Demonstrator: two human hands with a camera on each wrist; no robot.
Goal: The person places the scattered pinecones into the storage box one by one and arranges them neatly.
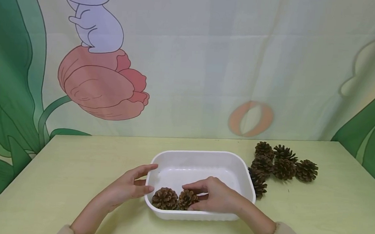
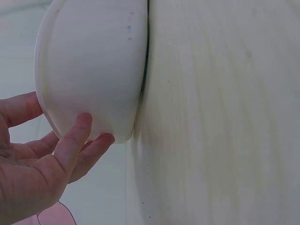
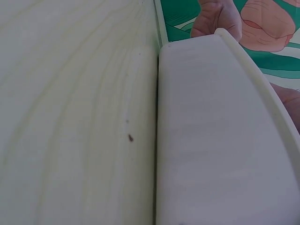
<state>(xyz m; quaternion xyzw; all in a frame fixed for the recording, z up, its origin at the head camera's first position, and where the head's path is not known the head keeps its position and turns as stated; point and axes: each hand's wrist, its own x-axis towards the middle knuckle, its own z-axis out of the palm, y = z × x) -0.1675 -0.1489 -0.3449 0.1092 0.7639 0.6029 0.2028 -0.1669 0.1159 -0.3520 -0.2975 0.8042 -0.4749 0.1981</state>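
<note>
A white plastic tub (image 1: 197,215) with rounded corners stands near the front of the table. At its left end my left hand (image 1: 130,185) holds the rim; the left wrist view has several fingertips against the outer wall (image 2: 93,61). Inside the tub, my right hand (image 1: 216,197) grips a brown pine cone (image 1: 187,199) with thumb and fingers, low behind the front wall. Right beside it, in the front left corner, lies another pine cone (image 1: 165,199). In the right wrist view the tub's side (image 3: 215,126) hides the pine cones, and my right hand shows only at the edge.
Several pine cones (image 1: 284,169) lie in a cluster on the table, right of the tub; the nearest (image 1: 258,187) is close against its right wall. A pale wooden tabletop (image 1: 324,213) reaches back to a printed curtain (image 1: 191,66).
</note>
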